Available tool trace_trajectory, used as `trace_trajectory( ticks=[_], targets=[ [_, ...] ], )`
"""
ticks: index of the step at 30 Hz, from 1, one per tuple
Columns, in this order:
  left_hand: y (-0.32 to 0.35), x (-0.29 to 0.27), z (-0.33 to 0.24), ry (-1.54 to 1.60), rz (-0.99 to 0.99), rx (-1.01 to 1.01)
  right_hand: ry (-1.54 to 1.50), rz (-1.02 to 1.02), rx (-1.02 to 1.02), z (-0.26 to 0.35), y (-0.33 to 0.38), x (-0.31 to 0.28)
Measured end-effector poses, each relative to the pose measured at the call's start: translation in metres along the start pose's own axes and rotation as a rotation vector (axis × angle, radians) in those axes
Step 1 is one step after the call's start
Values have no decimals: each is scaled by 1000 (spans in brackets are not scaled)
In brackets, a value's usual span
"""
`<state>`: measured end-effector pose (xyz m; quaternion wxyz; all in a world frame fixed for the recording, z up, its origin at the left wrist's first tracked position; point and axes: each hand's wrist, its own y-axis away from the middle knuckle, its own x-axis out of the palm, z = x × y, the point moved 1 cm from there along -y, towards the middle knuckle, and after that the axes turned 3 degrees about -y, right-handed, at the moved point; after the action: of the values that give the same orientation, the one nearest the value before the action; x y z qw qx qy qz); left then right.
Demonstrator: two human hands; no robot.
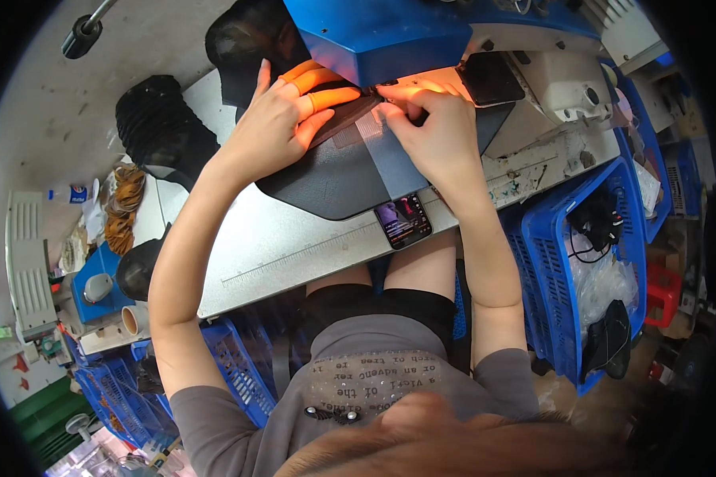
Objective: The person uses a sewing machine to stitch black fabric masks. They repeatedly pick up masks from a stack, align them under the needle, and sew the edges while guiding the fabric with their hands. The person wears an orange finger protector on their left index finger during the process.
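A blue sewing machine head (pixel 382 40) overhangs the work, its warm lamp lighting the stitching area. Under it lies a dark piece of material (pixel 346 118), its far edge hidden beneath the machine. My left hand (pixel 282 119), with orange covers on some fingers, lies on that piece with its fingers stretched out. On the other side, my right hand (pixel 433 127) has thumb and index finger bent together at the piece's edge, close to the needle area; the exact contact is partly hidden. A black sheet (pixel 318 187) and a grey-blue strip (pixel 394 159) spread below both hands.
A lit phone (pixel 403 221) rests at the table's (pixel 294 254) front edge; another dark phone (pixel 492 79) lies right of the machine. Black material (pixel 167 123) is at the left. Blue baskets (pixel 549 278) holding bags and dark items stand at the right.
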<state>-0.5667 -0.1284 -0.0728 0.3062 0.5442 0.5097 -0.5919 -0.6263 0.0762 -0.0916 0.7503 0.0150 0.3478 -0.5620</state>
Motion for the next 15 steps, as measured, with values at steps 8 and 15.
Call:
trace_trajectory(
  ticks=[8, 15],
  targets=[
    [-5, -6, 9, -79, 28, 91, -185, -78, -115, -15, 9, -25],
    [-7, -7, 6, -151, 4, 156, -91, -125, -250, -20, 13, -22]
  ],
)
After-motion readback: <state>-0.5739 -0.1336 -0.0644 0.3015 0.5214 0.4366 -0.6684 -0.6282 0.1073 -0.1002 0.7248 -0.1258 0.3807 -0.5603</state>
